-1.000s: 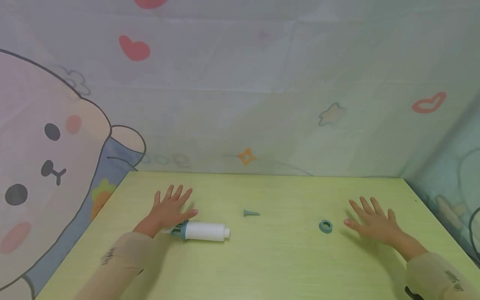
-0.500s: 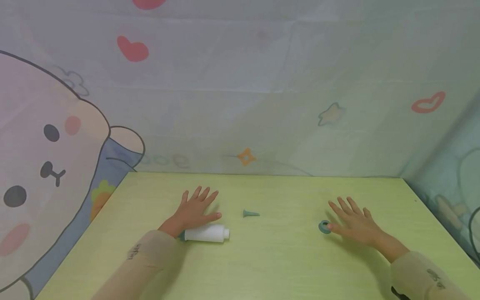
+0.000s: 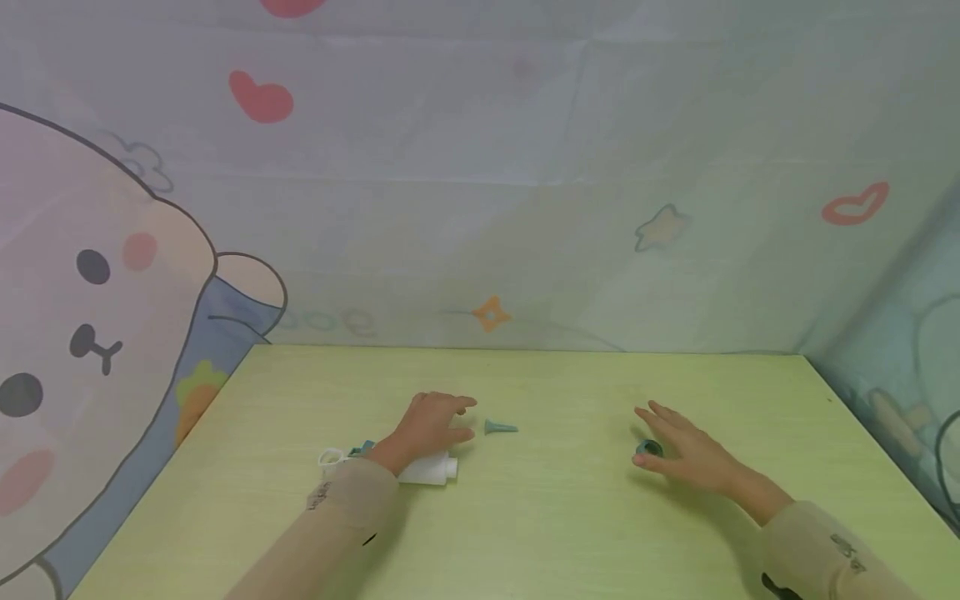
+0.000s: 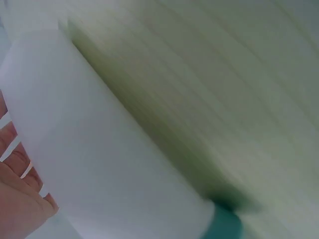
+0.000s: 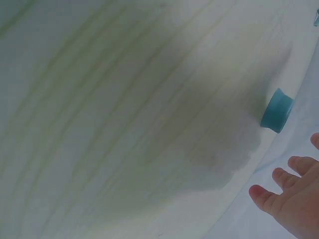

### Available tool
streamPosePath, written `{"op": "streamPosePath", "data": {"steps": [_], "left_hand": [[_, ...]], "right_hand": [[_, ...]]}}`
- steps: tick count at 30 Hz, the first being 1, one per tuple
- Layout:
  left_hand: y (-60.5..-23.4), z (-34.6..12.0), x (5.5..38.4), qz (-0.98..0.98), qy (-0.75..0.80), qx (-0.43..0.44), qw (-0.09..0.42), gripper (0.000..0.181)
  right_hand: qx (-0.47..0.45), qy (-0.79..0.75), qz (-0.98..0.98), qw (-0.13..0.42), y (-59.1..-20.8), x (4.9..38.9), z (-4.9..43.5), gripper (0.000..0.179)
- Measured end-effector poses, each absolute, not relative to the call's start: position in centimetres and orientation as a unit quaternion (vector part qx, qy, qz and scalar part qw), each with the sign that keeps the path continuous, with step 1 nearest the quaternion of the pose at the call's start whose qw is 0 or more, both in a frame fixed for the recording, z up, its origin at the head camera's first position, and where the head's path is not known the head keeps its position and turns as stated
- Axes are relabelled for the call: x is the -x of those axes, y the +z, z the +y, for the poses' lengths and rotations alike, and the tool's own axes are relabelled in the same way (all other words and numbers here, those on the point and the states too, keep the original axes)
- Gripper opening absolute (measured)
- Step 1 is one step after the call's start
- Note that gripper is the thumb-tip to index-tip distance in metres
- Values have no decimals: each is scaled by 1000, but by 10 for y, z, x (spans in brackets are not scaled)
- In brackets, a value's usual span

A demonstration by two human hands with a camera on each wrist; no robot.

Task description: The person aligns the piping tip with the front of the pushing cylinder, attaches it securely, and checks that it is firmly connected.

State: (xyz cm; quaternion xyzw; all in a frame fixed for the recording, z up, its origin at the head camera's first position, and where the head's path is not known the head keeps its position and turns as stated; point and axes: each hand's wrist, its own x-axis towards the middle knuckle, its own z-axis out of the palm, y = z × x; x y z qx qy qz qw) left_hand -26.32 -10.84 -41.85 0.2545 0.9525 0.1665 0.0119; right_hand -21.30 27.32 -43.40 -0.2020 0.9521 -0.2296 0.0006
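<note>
A white cylinder [image 3: 425, 471] with a narrow neck, a teal collar and a white ring handle [image 3: 331, 457] lies on its side, syringe-like. My left hand [image 3: 429, 423] reaches over it, hiding part of its body, fingers slightly bent and pointing toward a small teal cone-shaped nozzle [image 3: 500, 427]. In the left wrist view the cylinder's white wall [image 4: 99, 139] fills much of the picture, the fingers behind it. My right hand [image 3: 693, 454] hovers with thumb and fingers spread around a teal ring [image 3: 647, 449]. The right wrist view shows that flared ring [image 5: 277, 111] apart from the fingertips.
The pale yellow-green table [image 3: 555, 525] reaches back to a cloth backdrop [image 3: 480, 167] printed with a bear, hearts and stars. A dark cable [image 3: 947, 467] hangs at the right edge.
My left hand has moved right across the cylinder toward the nozzle, its fingers bending. My right hand has moved left to the ring, thumb and fingers now on either side of it.
</note>
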Motion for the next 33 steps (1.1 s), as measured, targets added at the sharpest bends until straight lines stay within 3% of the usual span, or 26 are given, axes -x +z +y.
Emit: {"op": "streamPosePath", "data": {"steps": [6, 15, 33], "left_hand": [[-422, -95, 267, 952, 188, -240, 33, 36], [-426, -84, 271, 950, 229, -202, 65, 33], [-430, -68, 267, 953, 214, -214, 29, 22]], "right_hand": [[210, -270, 940, 2, -439, 216, 273, 70], [171, -354, 918, 47, -440, 217, 278, 60], [164, -368, 913, 64, -444, 223, 281, 38]]}}
